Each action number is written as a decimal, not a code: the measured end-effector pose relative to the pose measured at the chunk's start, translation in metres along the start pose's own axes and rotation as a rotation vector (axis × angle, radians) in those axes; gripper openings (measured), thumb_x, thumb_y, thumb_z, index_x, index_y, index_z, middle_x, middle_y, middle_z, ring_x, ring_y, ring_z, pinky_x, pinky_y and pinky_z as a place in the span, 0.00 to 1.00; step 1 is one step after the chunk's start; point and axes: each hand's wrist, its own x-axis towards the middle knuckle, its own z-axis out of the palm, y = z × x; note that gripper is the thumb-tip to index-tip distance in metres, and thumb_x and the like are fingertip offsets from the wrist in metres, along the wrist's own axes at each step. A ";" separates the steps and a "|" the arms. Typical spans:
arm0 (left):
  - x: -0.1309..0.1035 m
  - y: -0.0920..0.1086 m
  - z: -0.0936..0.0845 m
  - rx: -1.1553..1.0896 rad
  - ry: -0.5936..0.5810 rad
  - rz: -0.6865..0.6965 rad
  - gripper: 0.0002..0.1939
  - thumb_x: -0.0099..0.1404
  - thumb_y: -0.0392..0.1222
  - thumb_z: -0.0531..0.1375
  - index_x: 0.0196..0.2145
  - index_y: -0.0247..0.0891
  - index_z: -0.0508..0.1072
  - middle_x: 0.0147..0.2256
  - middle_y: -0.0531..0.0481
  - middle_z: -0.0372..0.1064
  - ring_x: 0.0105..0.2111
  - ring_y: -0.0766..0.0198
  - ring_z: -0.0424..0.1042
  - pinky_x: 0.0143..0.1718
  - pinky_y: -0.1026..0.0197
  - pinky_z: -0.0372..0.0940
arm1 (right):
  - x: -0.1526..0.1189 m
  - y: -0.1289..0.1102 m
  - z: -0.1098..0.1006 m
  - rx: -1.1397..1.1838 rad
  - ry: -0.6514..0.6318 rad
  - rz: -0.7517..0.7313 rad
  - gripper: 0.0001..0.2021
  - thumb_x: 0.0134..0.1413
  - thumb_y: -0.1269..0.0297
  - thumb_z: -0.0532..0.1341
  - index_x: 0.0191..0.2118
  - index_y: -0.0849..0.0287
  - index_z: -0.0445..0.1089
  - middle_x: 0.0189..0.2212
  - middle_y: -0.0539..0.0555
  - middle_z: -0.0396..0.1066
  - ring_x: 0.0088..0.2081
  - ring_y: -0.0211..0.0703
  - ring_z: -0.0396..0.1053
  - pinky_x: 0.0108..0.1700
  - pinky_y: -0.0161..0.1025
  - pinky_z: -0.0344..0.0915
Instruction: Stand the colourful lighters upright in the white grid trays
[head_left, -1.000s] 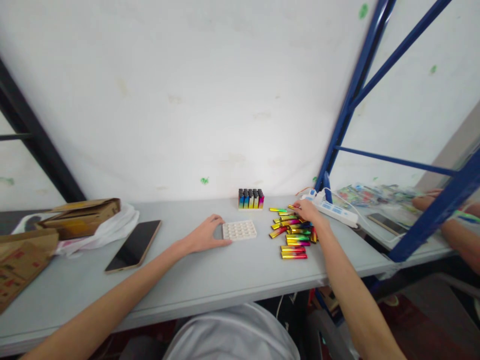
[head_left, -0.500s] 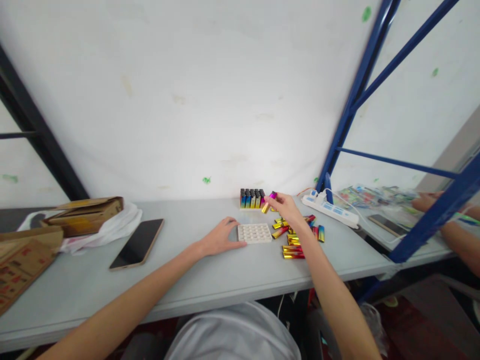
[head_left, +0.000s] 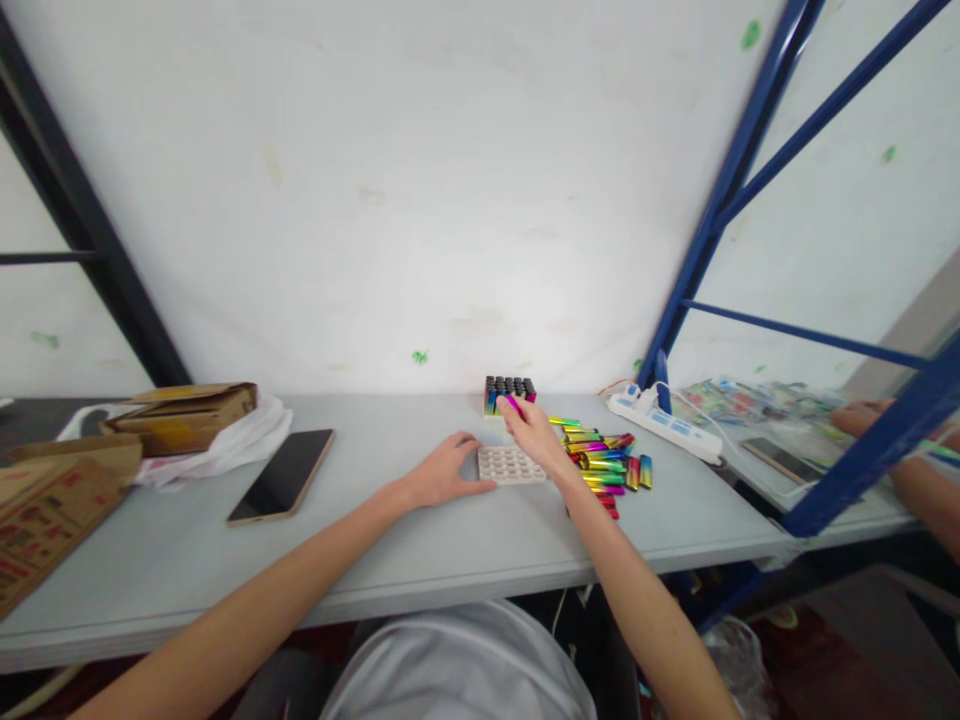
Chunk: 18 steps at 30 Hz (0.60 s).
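Observation:
My left hand lies on the table, thumb and fingers spread around the left end of a white tray with rows of small slots, steadying it. Above the tray's far side, my right hand pinches a shiny metallic lighter case; only its magenta end shows past the fingers. Just behind stands a block of multicoloured lighters with black tops, upright in rows and partly covered by the right hand. A loose pile of metallic lighter cases in gold, red, green and blue lies right of the tray.
A phone lies on the left, near cardboard boxes and a white plastic bag. A white power strip sits at the right by a blue metal frame. Another person's arm shows beyond it.
My right hand has moved left with the lighter case, from beside the black-topped block to above the tray. My left hand stays at the tray. The view has shifted slightly.

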 end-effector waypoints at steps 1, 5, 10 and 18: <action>0.000 0.000 0.000 -0.001 0.001 0.001 0.34 0.63 0.66 0.66 0.55 0.38 0.73 0.56 0.39 0.68 0.57 0.46 0.71 0.66 0.46 0.63 | -0.001 0.000 0.000 -0.062 0.036 -0.024 0.30 0.61 0.31 0.54 0.26 0.55 0.59 0.21 0.46 0.56 0.25 0.37 0.54 0.27 0.35 0.51; 0.001 0.000 0.000 0.003 0.008 -0.001 0.35 0.62 0.68 0.66 0.55 0.38 0.73 0.56 0.39 0.69 0.57 0.45 0.71 0.65 0.45 0.63 | -0.004 -0.004 -0.003 -0.209 0.157 -0.021 0.30 0.60 0.34 0.55 0.21 0.54 0.54 0.19 0.45 0.50 0.25 0.36 0.50 0.28 0.37 0.47; 0.000 -0.001 0.001 0.005 0.004 0.000 0.36 0.62 0.68 0.66 0.55 0.37 0.73 0.57 0.37 0.68 0.58 0.44 0.70 0.66 0.44 0.63 | -0.005 -0.007 -0.001 -0.242 0.217 -0.002 0.25 0.57 0.41 0.54 0.20 0.54 0.55 0.19 0.46 0.49 0.25 0.37 0.51 0.29 0.37 0.46; -0.001 -0.004 0.003 -0.007 0.008 0.000 0.38 0.62 0.69 0.66 0.58 0.38 0.71 0.59 0.37 0.67 0.60 0.43 0.68 0.67 0.44 0.61 | -0.005 -0.003 0.001 -0.213 0.193 0.005 0.21 0.56 0.45 0.53 0.20 0.54 0.56 0.19 0.46 0.51 0.25 0.37 0.52 0.29 0.37 0.47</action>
